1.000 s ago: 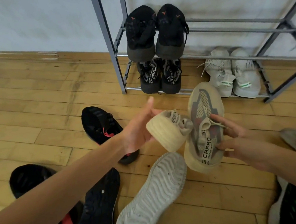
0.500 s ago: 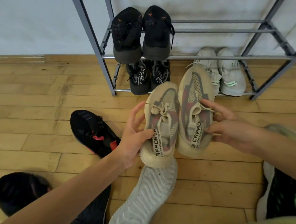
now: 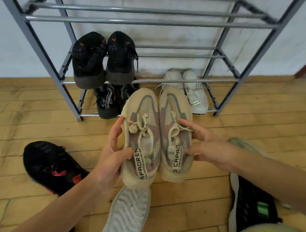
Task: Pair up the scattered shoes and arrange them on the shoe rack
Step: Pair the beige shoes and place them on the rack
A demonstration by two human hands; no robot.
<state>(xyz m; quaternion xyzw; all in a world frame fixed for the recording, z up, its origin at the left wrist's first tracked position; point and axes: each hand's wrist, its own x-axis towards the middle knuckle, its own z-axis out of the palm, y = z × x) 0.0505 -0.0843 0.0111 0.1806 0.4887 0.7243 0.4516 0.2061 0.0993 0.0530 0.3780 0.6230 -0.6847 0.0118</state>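
Observation:
Two beige knit sneakers with grey and red panels are held side by side, toes toward the grey metal shoe rack [image 3: 54,68]. My left hand [image 3: 111,155] grips the left beige sneaker [image 3: 141,134] by its outer side. My right hand [image 3: 208,146] grips the right beige sneaker [image 3: 175,130] the same way. Both shoes hover above the wooden floor, just in front of the rack's lowest tier.
On the rack a black pair [image 3: 103,59] fills the middle tier's left; a black lettered pair [image 3: 106,102] and a white pair [image 3: 192,91] sit below. On the floor lie a black-red sneaker [image 3: 50,166], an overturned white-soled shoe [image 3: 126,215] and a black-green shoe [image 3: 252,205].
The left beige sneaker was turned from sole-out to upright and brought beside the right one. Both hands then carried the pair forward toward the rack.

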